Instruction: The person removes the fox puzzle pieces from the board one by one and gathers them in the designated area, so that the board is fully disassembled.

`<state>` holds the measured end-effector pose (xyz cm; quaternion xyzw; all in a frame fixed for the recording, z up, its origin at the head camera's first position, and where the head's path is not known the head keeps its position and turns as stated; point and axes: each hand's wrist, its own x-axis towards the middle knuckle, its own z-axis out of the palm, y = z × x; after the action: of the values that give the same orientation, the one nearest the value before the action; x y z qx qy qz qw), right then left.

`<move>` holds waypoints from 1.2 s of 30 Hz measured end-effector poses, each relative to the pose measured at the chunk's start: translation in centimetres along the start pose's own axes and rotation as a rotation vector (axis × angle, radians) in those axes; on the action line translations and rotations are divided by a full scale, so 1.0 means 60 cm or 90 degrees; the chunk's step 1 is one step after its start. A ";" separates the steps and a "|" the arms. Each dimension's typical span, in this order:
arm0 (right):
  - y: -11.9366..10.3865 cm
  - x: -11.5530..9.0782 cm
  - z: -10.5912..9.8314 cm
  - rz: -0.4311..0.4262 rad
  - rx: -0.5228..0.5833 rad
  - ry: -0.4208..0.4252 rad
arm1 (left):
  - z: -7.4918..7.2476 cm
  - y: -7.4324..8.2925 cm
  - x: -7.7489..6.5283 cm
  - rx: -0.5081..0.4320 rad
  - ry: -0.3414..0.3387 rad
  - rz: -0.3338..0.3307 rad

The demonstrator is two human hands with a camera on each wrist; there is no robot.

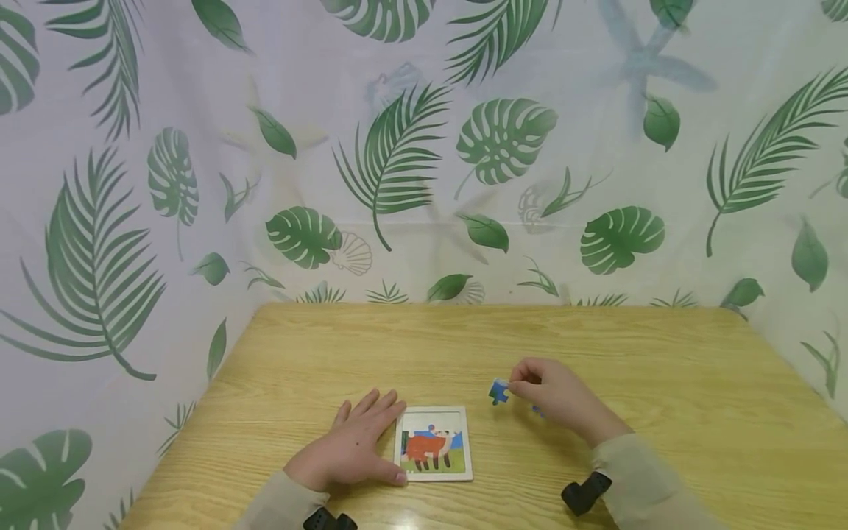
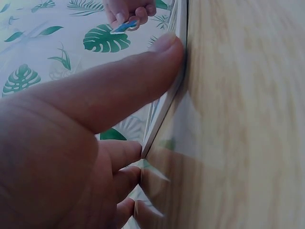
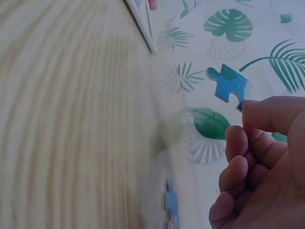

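Note:
A square puzzle board (image 1: 469, 456) with a pale rim lies flat on the table, its picture showing a red-orange animal on green with blue behind. My left hand (image 1: 354, 445) rests along the board's left side, fingers spread and fairly straight. Its thumb (image 2: 138, 71) touches the board's edge. To the right of the board, my right hand (image 1: 553, 394) pinches a blue and green jigsaw piece (image 3: 230, 83) by one corner between thumb and forefinger, above the table. A second blue jigsaw piece (image 3: 172, 205) lies on the table below that hand, partly hidden by it in the head view.
The wooden table (image 1: 331, 346) stretches out around the board and both hands. Behind and beside it hangs a white cloth (image 1: 411, 280) printed with green leaves and shells. A small black device (image 1: 586, 493) sits on the right wrist, and another (image 1: 329, 520) on the left.

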<state>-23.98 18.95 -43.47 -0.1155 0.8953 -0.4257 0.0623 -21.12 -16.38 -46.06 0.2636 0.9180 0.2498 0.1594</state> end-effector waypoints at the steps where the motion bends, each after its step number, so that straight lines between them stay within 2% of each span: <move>1: 0.004 -0.001 -0.004 -0.001 -0.006 -0.002 | 0.000 -0.001 0.000 0.001 0.000 0.000; 8: 0.027 0.002 -0.019 0.016 -0.031 -0.027 | 0.000 -0.003 0.000 -0.003 -0.001 0.000; 18: 0.044 0.010 -0.019 0.037 -0.071 -0.059 | -0.002 0.003 -0.003 -0.005 -0.005 -0.003; 25: 0.046 0.014 -0.021 0.006 -0.120 -0.077 | -0.004 0.006 -0.003 -0.010 -0.007 -0.002; 36: 0.049 0.028 -0.016 -0.014 -0.150 -0.091 | -0.001 0.000 0.000 -0.009 -0.004 0.001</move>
<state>-26.25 21.06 -45.19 -0.1621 0.9311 -0.3086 0.1073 -21.13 -16.42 -45.99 0.2636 0.9157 0.2555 0.1636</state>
